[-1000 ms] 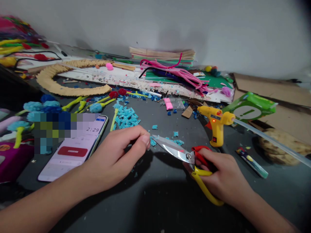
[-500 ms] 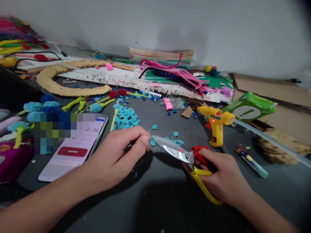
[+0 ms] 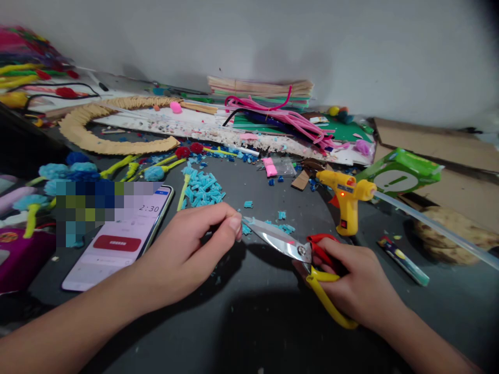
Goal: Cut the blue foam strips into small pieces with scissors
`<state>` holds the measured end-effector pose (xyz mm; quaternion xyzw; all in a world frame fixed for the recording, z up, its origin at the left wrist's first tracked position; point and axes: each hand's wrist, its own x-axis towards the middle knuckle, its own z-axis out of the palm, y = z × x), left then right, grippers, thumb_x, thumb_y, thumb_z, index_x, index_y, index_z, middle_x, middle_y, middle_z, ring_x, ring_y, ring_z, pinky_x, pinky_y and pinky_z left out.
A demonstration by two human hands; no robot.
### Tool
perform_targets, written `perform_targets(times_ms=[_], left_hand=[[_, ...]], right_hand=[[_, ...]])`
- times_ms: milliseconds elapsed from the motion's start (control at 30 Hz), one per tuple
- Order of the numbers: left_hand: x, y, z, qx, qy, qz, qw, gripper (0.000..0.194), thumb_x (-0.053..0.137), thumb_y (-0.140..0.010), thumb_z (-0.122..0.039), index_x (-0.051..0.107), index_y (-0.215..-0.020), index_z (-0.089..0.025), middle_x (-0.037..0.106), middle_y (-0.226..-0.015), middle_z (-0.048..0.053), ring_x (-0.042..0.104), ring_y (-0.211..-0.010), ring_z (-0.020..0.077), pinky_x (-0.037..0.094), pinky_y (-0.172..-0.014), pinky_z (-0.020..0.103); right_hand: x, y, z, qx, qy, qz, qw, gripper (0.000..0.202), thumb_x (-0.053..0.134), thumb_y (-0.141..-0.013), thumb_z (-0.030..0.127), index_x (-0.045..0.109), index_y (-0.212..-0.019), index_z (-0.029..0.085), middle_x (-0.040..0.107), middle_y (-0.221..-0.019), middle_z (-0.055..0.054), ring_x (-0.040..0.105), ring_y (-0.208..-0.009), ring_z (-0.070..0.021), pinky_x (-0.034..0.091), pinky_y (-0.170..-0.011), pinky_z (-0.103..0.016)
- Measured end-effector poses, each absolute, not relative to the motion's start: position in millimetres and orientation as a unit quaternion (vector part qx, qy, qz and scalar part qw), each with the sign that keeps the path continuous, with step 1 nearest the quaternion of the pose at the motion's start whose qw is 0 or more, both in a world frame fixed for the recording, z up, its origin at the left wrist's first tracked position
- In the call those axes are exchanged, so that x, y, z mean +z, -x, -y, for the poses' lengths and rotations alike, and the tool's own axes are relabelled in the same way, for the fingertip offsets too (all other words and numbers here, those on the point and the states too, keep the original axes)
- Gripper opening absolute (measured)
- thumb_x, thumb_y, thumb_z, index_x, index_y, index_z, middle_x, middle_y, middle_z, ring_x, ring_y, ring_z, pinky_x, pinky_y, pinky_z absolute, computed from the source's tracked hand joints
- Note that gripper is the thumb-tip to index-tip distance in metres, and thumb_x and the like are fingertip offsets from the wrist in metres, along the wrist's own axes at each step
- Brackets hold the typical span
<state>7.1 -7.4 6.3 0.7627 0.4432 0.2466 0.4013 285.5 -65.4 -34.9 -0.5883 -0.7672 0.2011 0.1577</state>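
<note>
My right hand point(image 3: 351, 280) grips a pair of scissors point(image 3: 278, 241) with one red and one yellow handle, the blades pointing left. The blade tips reach the fingertips of my left hand point(image 3: 210, 244), which is closed in a pinch; whatever it holds is too small or hidden to make out. Beyond my left hand lies a pile of short light-blue fuzzy pieces point(image 3: 203, 188), and a few more such pieces point(image 3: 286, 228) lie behind the blades. A yellow-green stem point(image 3: 182, 192) rests at the pile's left edge.
A phone point(image 3: 117, 244) lies at the left beside fuzzy blue flowers point(image 3: 80, 171). Behind the right hand stands a yellow glue gun point(image 3: 346, 200) with a long clear stick, near a green box point(image 3: 401, 174). A curved tan paper piece point(image 3: 81, 137) and pink pipe cleaners point(image 3: 288, 122) lie further back.
</note>
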Motion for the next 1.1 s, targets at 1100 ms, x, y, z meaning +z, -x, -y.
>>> perform_targets(times_ms=[1100], left_hand=[[5.1, -5.7, 8.7, 0.244, -0.775, -0.447, 0.373, 0.021, 0.043, -0.098, -0.028, 0.054, -0.082, -0.019, 0.057, -0.073, -0.002, 0.052, -0.067, 0.0108, 0.041, -0.063, 0.022]], right_hand=[[-32.7, -285.4, 64.4, 0.22, 0.583, 0.765, 0.163, 0.028, 0.064, -0.068, 0.015, 0.038, -0.066, 0.022, 0.038, -0.056, 0.007, 0.032, -0.051, -0.0085, 0.029, -0.049, -0.022]])
